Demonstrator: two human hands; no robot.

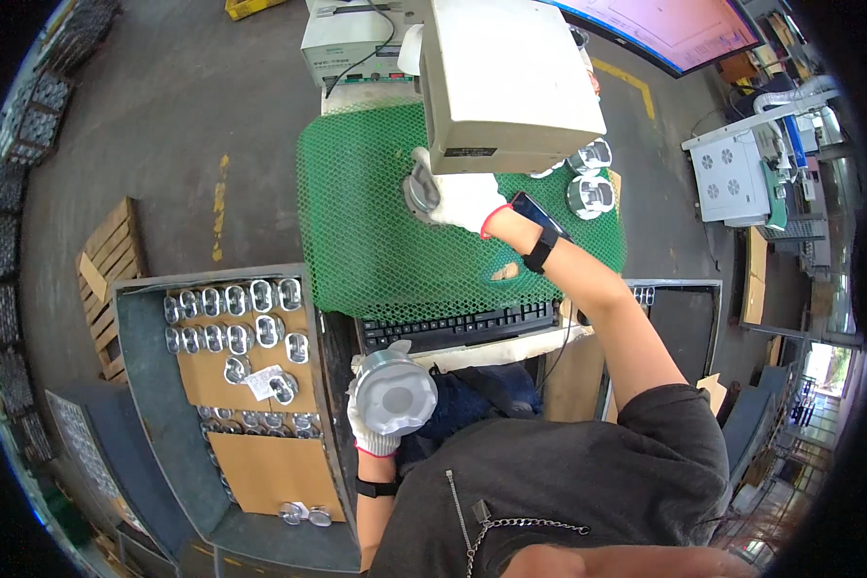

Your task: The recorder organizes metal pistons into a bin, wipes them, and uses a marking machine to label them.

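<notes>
My left hand (374, 435), in a white knitted glove, grips a metal piston (396, 397) near my lap. The piston's round flat face is turned up, and it covers most of my fingers. My right hand (464, 199), gloved the same way, reaches under the white machine head (511, 87). Its fingers are closed round a second piston (420, 190) at the green mesh mat (385, 260). Whether that piston rests on the mat or is slightly lifted, I cannot tell.
More pistons (590, 196) stand at the mat's right, near a phone (539, 214). A black keyboard (453, 328) lies before the mat. On my left, a metal bin (144, 385) holds several pistons on cardboard. A monitor (665, 29) stands at the back right.
</notes>
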